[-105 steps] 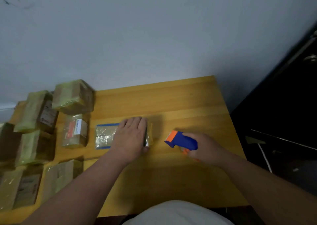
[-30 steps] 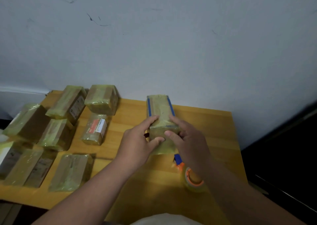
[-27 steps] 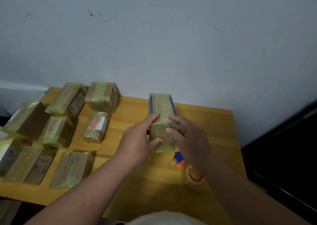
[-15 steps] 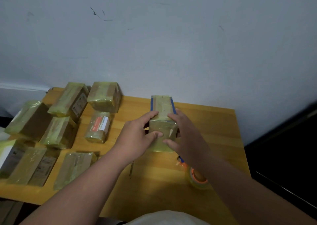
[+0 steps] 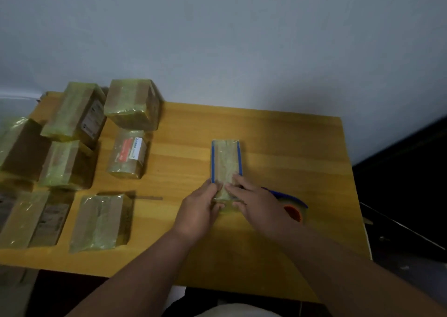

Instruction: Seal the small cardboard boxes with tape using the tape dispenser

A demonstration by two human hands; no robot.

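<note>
At the near end of the box (image 5: 226, 164), the tape is pressed down by the fingertips (image 5: 233, 188) of both hands. The left hand (image 5: 197, 208) is curled against the left corner, thumb on the end face; the right hand (image 5: 260, 202) is laid flat over the right corner, fingers spread. Neither hand is closed around anything. The box is set lengthwise at the middle of the table (image 5: 278, 142), its top taped between two blue edge strips. The dispenser (image 5: 291, 206) is left on the table just right of the right hand, partly hidden by it, with only its blue body and orange hub visible. Nine wrapped boxes (image 5: 100, 221) are grouped at the left, some cut off by the frame. Sealing of this box is judged nearly finished; whether further boxes remain cannot be told. The end face under the fingers is hidden.
</note>
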